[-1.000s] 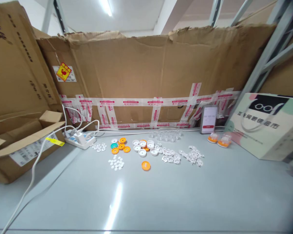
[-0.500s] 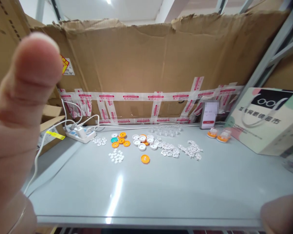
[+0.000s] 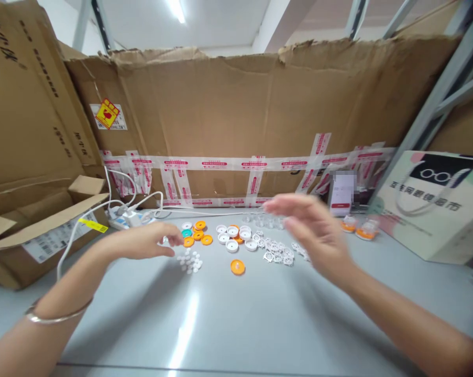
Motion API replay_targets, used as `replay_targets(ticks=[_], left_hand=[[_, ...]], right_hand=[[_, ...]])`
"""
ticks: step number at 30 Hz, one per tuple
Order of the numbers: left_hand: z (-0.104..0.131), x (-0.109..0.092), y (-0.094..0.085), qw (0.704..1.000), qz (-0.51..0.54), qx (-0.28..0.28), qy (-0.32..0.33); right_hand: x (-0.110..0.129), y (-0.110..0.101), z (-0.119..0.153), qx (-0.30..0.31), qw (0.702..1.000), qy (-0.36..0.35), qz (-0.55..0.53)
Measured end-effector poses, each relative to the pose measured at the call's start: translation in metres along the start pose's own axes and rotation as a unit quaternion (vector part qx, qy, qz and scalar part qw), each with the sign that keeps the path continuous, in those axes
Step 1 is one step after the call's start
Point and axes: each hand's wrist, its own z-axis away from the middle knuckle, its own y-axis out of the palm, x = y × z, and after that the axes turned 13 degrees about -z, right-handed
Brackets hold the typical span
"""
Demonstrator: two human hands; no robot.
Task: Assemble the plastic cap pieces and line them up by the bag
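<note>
My left hand (image 3: 152, 241) hovers at the left, fingers apart and holding nothing, beside the orange rings (image 3: 198, 235) and above small white discs (image 3: 189, 262). My right hand (image 3: 315, 233) is raised over the right part of the table, slightly blurred, with thumb and fingers apart and nothing between them. It partly hides the clear plastic pieces (image 3: 273, 221) and white gear-like parts (image 3: 277, 251). White round caps (image 3: 232, 245) lie in the middle. In front of them sits one orange disc (image 3: 238, 267) with a small clear piece at its centre.
An open cardboard box (image 3: 43, 230) and a power strip (image 3: 132, 218) with white cables are at the left. At the right stand a phone (image 3: 342, 193), two orange-based clear items (image 3: 365, 229) and a paper bag (image 3: 428, 209). Tall cardboard (image 3: 220, 110) backs the table.
My left hand has moved from close to the camera down over the table's left side. My right hand has come in from the lower right corner over the parts.
</note>
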Motion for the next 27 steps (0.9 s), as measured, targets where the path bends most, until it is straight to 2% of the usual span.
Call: replay_targets(ticks=[1, 3, 5, 7, 12, 16, 27], left_hand=[[-0.007, 0.01, 0.011, 0.998, -0.012, 0.059, -0.037], [-0.018, 0.026, 0.029, 0.991, 0.02, 0.118, -0.054], [-0.023, 0.035, 0.04, 0.99, 0.054, 0.119, -0.044], [-0.022, 0.039, 0.045, 0.992, 0.067, 0.103, -0.04], [-0.018, 0.041, 0.053, 0.99, 0.081, 0.104, -0.058], [-0.019, 0.044, 0.059, 0.991, 0.079, 0.095, -0.054], [-0.022, 0.047, 0.066, 0.993, 0.088, 0.076, -0.03]], right_hand=[[-0.01, 0.007, 0.004, 0.028, 0.999, 0.035, -0.017], [-0.03, 0.022, 0.014, 0.094, 0.988, 0.115, -0.035], [-0.046, 0.034, 0.025, 0.146, 0.975, 0.164, -0.016], [-0.054, 0.04, 0.033, 0.178, 0.968, 0.18, 0.006], [-0.061, 0.045, 0.044, 0.193, 0.958, 0.211, 0.034], [-0.069, 0.052, 0.049, 0.221, 0.955, 0.197, 0.033], [-0.075, 0.059, 0.047, 0.196, 0.957, 0.211, 0.026]])
